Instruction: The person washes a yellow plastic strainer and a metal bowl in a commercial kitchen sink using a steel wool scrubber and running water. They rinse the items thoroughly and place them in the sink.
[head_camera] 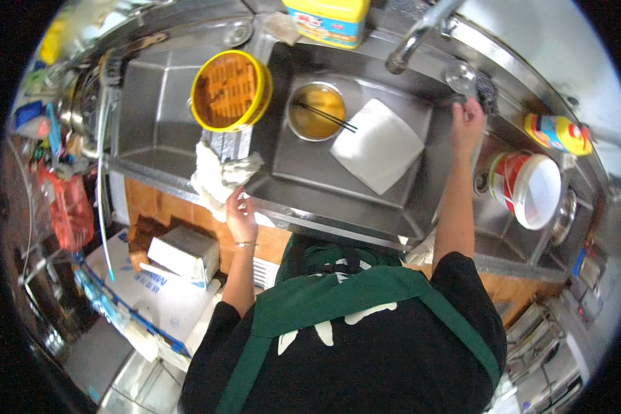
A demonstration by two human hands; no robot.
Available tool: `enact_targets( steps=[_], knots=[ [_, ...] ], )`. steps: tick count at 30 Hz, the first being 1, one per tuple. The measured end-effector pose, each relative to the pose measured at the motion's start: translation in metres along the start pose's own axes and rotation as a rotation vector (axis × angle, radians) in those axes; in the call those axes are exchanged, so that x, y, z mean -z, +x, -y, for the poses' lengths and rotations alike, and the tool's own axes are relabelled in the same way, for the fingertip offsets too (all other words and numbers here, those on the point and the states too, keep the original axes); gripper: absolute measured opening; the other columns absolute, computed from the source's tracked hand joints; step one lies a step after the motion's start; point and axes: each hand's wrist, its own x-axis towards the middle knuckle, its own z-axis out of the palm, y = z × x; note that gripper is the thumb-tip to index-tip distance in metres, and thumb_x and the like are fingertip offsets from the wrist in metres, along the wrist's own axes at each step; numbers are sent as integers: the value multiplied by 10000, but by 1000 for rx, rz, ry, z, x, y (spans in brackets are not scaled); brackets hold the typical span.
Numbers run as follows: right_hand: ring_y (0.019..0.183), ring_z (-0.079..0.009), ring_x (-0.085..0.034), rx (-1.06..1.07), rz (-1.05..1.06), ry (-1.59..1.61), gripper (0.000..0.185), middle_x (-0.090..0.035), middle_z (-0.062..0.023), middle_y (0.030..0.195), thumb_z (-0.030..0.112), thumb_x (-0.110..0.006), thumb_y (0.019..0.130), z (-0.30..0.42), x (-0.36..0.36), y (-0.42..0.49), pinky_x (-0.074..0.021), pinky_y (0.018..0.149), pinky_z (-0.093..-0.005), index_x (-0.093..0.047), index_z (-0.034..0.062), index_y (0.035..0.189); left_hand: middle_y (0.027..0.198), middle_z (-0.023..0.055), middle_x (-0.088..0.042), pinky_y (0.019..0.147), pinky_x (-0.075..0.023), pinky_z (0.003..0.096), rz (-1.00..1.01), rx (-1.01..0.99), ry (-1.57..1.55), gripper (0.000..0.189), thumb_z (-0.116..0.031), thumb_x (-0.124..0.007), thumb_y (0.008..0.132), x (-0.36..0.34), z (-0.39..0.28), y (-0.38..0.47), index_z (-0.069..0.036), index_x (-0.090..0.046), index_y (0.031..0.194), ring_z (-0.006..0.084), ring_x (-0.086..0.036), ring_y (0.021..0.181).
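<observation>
My left hand [241, 215] hangs at the sink's front edge, fingers curled beside a crumpled white cloth [215, 173]. Whether the fingers grip the cloth cannot be made out. At the basin's right rim, my right hand [467, 121] has its fingertips at a shiny round utensil [460, 76]; blur hides whether it is held. Between my hands is a steel sink basin [336, 194]. In it a round metal bowl [315, 111] contains yellowish liquid, with a pair of dark chopsticks [328, 118] leaning over its rim. Beside the bowl lies a white, roughly square sheet [380, 147].
A yellow-rimmed basket [230, 92] with an orange slotted inside straddles the left divider. Behind are a yellow jug [331, 23] and the faucet [411, 39]. To the right are a dark scrubber [487, 93], a yellow bottle [556, 134] and a white bucket [538, 191]. Boxes [183, 253] sit lower left.
</observation>
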Motion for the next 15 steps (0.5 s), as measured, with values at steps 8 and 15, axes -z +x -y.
enact_targets(
  steps=[8,15],
  knots=[
    [1183,-362,-430,114,255,-734,429,-442,-191,1297,159,-663,777,66,117,-143,-336,1000,-413,-521,36,1163,1026,109,-620,692,-505,269,518,389,-591,276,-98,-516,892,-81,-18,22,-15,-535,1154,171,-614,846],
    [1213,-428,-346,-103,321,-972,653,-336,-260,1353,215,-673,762,72,167,-294,-273,1006,-495,-379,51,1321,1077,129,-554,805,-486,398,838,1350,-1111,549,-354,-539,881,-226,-25,71,-29,-374,1292,264,-562,958]
  ],
)
